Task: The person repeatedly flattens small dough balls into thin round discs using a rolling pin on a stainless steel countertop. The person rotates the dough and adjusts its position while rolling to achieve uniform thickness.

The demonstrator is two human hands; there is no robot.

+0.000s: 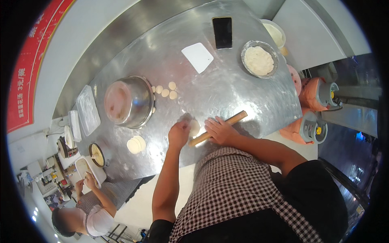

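My left hand (180,133) pinches the edge of a thin dough round (194,127) lying on the steel table (146,60). To its right, my right hand (221,130) rests over a wooden rolling pin (238,117), fingers stretched across it. The pin lies at a slant, and its near end is close to the dough round. Beyond my left hand, several small flattened dough pieces (165,93) sit beside an overturned metal basin (130,101), which partly hides others. A small stack of rolled dough rounds (136,144) lies left of my left hand.
A white dough scraper (198,57), a phone (222,32) and a bowl of flour (259,60) stand toward the back. At left are a pot of filling (96,154), clear plastic trays (88,110) and a co-worker (98,209) by a white tub (88,173). Gas cylinders (313,126) stand at right.
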